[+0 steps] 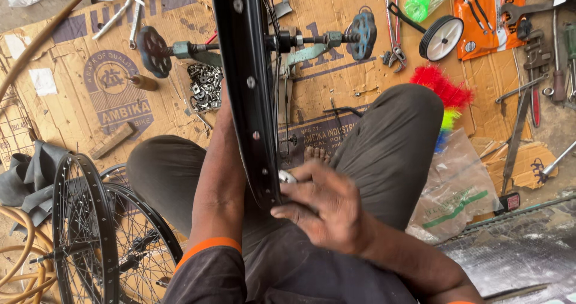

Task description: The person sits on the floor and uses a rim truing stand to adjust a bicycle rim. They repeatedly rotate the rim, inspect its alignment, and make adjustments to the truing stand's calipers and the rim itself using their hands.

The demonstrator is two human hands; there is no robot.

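A black bicycle wheel rim (249,82) stands upright between the seated person's knees, its axle held in a blue-ended truing stand (258,43) on flattened cardboard (336,7). The right hand (321,205) pinches the rim's near edge, its grip closed around a small silver tool (287,176). The left arm (219,184) reaches behind the rim; its hand is hidden, grip impossible to tell. Finished spoked wheels (90,232) lean at near left.
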